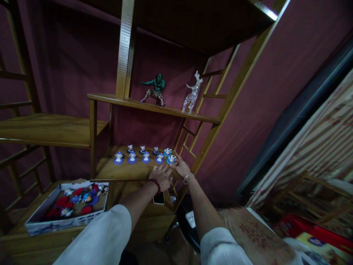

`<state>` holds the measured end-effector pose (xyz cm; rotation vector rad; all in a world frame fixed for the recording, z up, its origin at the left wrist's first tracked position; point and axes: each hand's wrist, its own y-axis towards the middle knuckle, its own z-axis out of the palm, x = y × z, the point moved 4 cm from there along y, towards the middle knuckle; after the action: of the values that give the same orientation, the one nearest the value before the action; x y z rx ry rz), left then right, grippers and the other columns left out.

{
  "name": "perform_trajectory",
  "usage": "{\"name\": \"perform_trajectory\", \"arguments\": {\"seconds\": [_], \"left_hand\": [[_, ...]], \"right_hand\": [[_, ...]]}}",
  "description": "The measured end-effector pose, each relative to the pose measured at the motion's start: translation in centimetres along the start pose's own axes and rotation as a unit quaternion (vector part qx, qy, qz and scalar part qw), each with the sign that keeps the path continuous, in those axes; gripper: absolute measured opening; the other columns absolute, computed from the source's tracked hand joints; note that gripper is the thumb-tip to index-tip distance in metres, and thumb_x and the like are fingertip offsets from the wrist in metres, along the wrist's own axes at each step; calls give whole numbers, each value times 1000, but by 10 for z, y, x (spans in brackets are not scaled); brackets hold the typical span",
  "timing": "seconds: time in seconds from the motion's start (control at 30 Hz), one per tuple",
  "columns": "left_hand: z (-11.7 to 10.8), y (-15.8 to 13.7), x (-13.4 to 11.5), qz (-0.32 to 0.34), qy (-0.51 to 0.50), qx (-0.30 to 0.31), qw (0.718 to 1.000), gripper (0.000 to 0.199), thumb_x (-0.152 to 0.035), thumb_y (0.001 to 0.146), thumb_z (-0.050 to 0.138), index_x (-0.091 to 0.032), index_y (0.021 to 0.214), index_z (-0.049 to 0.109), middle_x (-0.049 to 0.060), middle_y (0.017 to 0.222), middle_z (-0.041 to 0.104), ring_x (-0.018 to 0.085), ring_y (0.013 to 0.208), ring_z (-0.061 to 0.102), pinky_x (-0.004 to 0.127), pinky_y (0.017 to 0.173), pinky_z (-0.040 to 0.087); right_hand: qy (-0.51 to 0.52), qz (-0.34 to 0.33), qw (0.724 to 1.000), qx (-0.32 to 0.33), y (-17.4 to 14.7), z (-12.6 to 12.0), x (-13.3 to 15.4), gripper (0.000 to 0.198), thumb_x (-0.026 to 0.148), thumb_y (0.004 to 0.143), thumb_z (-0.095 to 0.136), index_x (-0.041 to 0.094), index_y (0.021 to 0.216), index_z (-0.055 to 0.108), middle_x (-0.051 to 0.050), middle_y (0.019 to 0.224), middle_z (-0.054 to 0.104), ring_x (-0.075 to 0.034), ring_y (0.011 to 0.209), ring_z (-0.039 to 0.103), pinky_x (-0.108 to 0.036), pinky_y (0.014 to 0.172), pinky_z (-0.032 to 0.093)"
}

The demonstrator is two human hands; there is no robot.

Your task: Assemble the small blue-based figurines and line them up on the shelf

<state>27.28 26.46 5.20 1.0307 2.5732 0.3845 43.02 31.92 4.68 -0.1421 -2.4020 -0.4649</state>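
Observation:
Small figurines on round bases stand in two rows on a wooden shelf [110, 171]. The front row has several white-and-purple figurines [132, 157] on purple bases; darker figurines [142, 149] stand behind them. At the right end are two blue-and-white figurines on teal bases, one behind the other. My right hand [182, 167], wearing a silver bracelet, has its thumb and fingers around the front blue-and-white figurine [171, 159]. My left hand [161, 177], with a dark red bead bracelet, lies at the shelf's front edge, fingers stretched out and holding nothing.
Above, a green-and-brown action figure [157, 90] and a clear deer figure [192, 94] stand on a higher shelf [154, 107]. An open box [35, 226] of mixed figurines sits lower left. A phone [159, 198] lies below my hands. A slanted wooden post [212, 141] bounds the right side.

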Motion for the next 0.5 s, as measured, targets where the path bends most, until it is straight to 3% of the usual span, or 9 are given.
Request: {"name": "perform_trajectory", "arguments": {"seconds": [0.5], "left_hand": [[-2,0,-1,-8,4,6,1000,41,-36,81,36,-19,116,47,8,132,42,22,121,33,41,93,29]], "right_hand": [[29,-2,1000,1,10,6,-4,55,31,63,64,23,116,51,0,84,64,-15,66,56,-33,71,44]]}}
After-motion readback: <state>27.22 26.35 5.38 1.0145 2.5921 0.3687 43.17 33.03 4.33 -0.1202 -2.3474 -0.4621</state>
